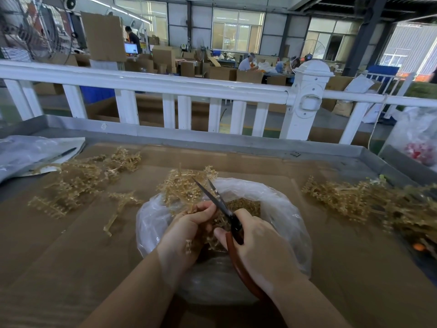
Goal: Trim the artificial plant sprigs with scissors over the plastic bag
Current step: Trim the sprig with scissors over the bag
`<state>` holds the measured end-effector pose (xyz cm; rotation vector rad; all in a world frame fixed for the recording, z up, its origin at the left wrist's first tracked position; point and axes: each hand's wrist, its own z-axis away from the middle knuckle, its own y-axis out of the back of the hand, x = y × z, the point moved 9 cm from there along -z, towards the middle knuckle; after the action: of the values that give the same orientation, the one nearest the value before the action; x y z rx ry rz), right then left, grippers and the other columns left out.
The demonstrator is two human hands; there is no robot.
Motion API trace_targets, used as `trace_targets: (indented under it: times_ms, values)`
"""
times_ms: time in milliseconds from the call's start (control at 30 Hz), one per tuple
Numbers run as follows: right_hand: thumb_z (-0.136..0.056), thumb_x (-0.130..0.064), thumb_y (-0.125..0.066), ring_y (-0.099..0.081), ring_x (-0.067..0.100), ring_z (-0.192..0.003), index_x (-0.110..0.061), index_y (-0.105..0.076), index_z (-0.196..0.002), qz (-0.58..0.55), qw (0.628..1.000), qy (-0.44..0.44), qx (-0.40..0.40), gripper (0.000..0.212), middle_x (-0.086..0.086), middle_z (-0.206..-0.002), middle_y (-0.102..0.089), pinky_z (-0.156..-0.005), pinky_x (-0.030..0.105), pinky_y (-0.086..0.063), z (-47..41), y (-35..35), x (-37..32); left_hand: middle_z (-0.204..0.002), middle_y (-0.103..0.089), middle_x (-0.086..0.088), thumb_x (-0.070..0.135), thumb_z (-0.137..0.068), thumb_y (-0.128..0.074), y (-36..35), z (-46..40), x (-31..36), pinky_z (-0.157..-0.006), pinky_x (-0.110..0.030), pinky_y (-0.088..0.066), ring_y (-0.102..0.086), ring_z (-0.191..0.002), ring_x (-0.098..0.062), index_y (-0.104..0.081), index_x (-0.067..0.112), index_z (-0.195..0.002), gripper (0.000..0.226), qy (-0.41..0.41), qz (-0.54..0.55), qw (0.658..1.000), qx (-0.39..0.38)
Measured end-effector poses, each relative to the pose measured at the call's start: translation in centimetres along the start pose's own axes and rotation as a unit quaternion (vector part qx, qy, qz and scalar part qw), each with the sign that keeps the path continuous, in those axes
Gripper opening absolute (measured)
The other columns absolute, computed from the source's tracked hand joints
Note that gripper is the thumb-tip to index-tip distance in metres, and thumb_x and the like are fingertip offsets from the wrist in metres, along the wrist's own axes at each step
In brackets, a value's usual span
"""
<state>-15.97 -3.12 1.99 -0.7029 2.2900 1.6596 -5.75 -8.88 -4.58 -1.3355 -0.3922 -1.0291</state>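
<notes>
white railing (165,84) | cardboard boxes (163,58) | big windows (237,31) | possibly fan (35,27)

a metal-rimmed table (369,155) carries a brown cardboard sheet (71,256) over most of its top. on the cardboard sit a clear plastic bag (283,221) in the middle, golden sprigs (78,181) at left, one loose sprig (118,209) nearer the bag, another pile (350,197) at right. a grey plastic sheet (23,152) lies at the far left.

Two bare forearms, no sleeves, left hand (186,230), right hand (257,245)
</notes>
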Motion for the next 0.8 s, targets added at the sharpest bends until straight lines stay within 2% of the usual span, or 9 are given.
trace_targets:
  times_ms: [67,133,267,367,433,533,600,700,800]
  values:
    - [-0.088,-0.064,-0.043,-0.046,0.002,-0.078,-0.035,-0.043,-0.091,-0.005,1.000,-0.002,-0.003,0.029,-0.012,-0.079,-0.051,-0.058,0.010,-0.031,-0.2,-0.1,-0.1,-0.069,-0.065,-0.008,0.008,-0.067,-0.065,0.0,0.1,-0.2,-0.066,-0.034,-0.051,-0.060,-0.064,-0.021,-0.070,0.014,-0.060,0.010,0.016,0.015,1.000,-0.006]
    - [-0.088,-0.064,-0.041,-0.046,0.002,-0.075,-0.034,-0.042,-0.090,0.000,1.000,0.000,-0.008,0.030,-0.011,-0.079,-0.052,-0.057,0.009,-0.031,-0.3,-0.3,-0.2,-0.080,-0.065,-0.012,0.007,-0.067,-0.066,0.1,0.1,-0.3,-0.069,-0.037,-0.052,-0.059,-0.071,-0.025,-0.069,0.010,-0.070,0.006,0.028,0.025,0.999,-0.002]
    - [-0.089,-0.063,-0.041,-0.045,0.001,-0.064,-0.033,-0.038,-0.086,0.007,1.000,0.004,-0.011,0.031,-0.013,-0.071,-0.049,-0.055,0.008,-0.035,-0.6,-0.5,-0.3,-0.081,-0.070,-0.013,0.009,-0.069,-0.064,-0.4,0.4,-0.5,-0.067,-0.039,-0.053,-0.068,-0.068,-0.026,-0.064,0.007,-0.090,0.022,0.051,0.026,0.998,-0.010]
    - [-0.088,-0.064,-0.041,-0.049,0.002,-0.066,-0.033,-0.039,-0.087,0.010,1.000,0.005,-0.011,0.031,-0.012,-0.074,-0.054,-0.054,0.009,-0.034,-0.7,-0.5,-0.3,-0.083,-0.067,-0.014,0.009,-0.069,-0.063,-0.4,0.5,-0.5,-0.072,-0.040,-0.052,-0.064,-0.072,-0.028,-0.063,0.006,-0.096,0.027,0.060,0.033,0.997,-0.018]
    - [-0.088,-0.064,-0.041,-0.052,0.004,-0.069,-0.033,-0.041,-0.089,0.012,1.000,0.006,-0.012,0.031,-0.010,-0.077,-0.059,-0.056,0.011,-0.033,-0.6,-0.6,-0.3,-0.086,-0.066,-0.015,0.008,-0.069,-0.063,-0.3,0.4,-0.6,-0.075,-0.041,-0.051,-0.062,-0.075,-0.028,-0.065,0.007,-0.092,0.022,0.060,0.037,0.997,-0.023]
    - [-0.089,-0.063,-0.042,-0.051,0.004,-0.069,-0.032,-0.039,-0.088,0.021,1.000,0.007,-0.014,0.031,-0.010,-0.078,-0.059,-0.056,0.013,-0.032,-0.6,-0.6,-0.2,-0.086,-0.066,-0.015,0.005,-0.072,-0.062,0.0,0.2,-0.2,-0.072,-0.039,-0.052,-0.061,-0.076,-0.027,-0.062,0.007,-0.089,0.017,0.017,0.022,0.999,-0.022]
    - [-0.089,-0.062,-0.043,-0.053,0.005,-0.070,-0.031,-0.039,-0.087,0.016,1.000,0.004,-0.015,0.031,-0.009,-0.078,-0.060,-0.059,0.015,-0.035,-0.6,-0.6,-0.1,-0.088,-0.068,-0.015,0.004,-0.073,-0.063,0.2,0.1,0.2,-0.066,-0.038,-0.056,-0.066,-0.077,-0.028,-0.060,0.009,-0.094,0.021,-0.020,0.031,0.999,-0.013]
    - [-0.088,-0.064,-0.042,-0.055,0.007,-0.071,-0.031,-0.040,-0.086,0.018,1.000,-0.001,-0.020,0.033,-0.009,-0.078,-0.060,-0.063,0.019,-0.039,-0.6,-0.7,0.1,-0.087,-0.071,-0.014,0.011,-0.070,-0.069,0.4,0.1,0.6,-0.056,-0.034,-0.056,-0.071,-0.076,-0.028,-0.062,0.011,-0.089,0.021,-0.053,0.064,0.997,0.004]
    - [-0.088,-0.064,-0.042,-0.055,0.006,-0.071,-0.030,-0.041,-0.087,0.016,1.000,0.000,-0.027,0.034,-0.009,-0.077,-0.059,-0.063,0.019,-0.040,-0.5,-0.7,0.1,-0.091,-0.071,-0.016,0.014,-0.066,-0.073,0.7,0.3,0.8,-0.057,-0.034,-0.057,-0.072,-0.080,-0.030,-0.063,0.007,-0.097,0.033,-0.062,0.058,0.996,0.035]
